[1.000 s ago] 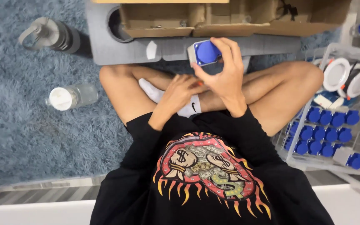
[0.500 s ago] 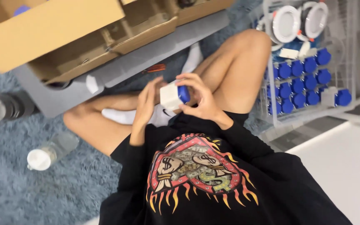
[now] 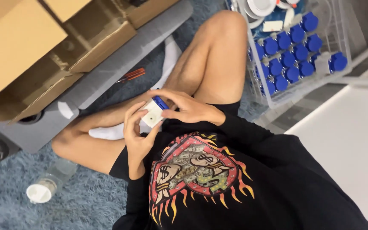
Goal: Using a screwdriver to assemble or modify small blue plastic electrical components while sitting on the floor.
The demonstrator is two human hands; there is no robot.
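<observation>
I sit cross-legged on a blue carpet in a black printed shirt. Both hands meet over my lap around a small white square piece with a blue part [image 3: 153, 111]. My left hand [image 3: 135, 133] cups it from below, with the fingers curled up along its left side. My right hand [image 3: 187, 107] comes in from the right and pinches its top and blue edge. The white face with a small hole points up at me.
An open cardboard box [image 3: 30, 51] sits on a grey board [image 3: 120, 64] at the upper left, with a red screwdriver [image 3: 130, 75] beside it. A clear bottle with a white cap [image 3: 43, 188] lies at the lower left. A clear crate [image 3: 341, 34] of several blue-and-white pieces stands at the upper right.
The view has swung and tilted, so the box now sits at the upper left. The piece came down from in front of the box to my lap and turned white face up.
</observation>
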